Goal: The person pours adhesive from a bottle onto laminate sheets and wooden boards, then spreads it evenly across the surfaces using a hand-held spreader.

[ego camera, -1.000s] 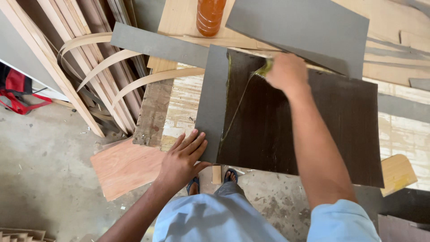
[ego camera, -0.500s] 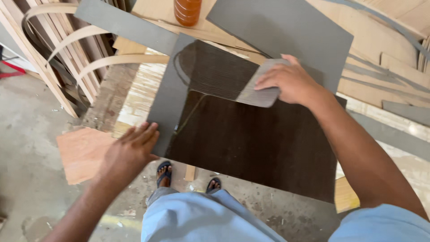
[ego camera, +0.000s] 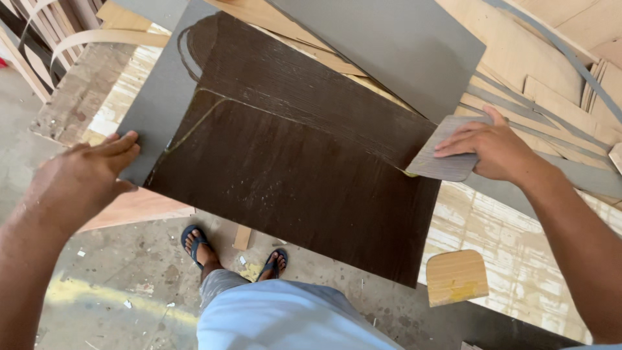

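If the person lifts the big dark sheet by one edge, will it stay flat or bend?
The dark sheet looks thin and overhangs the bench unsupported, so it seems fairly stiff, though it would probably flex if lifted by one edge. Its face looks wet with glue, so likely slippery and messy. The left hand steadies its edge, so it may slide when the scraper pushes.

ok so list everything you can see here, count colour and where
dark sheet: 1, dark brown, wet streaks, on the bench, centre
grey sheet: 1, grey, top centre
spreader card: 1, grey woodgrain, at the dark sheet's right edge
spare card: 1, tan, bench edge, lower right
plywood offcuts: several, pale, top right
bent strips: a few, pale, top left
sandals: 2, blue, on the floor
left hand: flat on the dark sheet's left edge
right hand: gripping the spreader card
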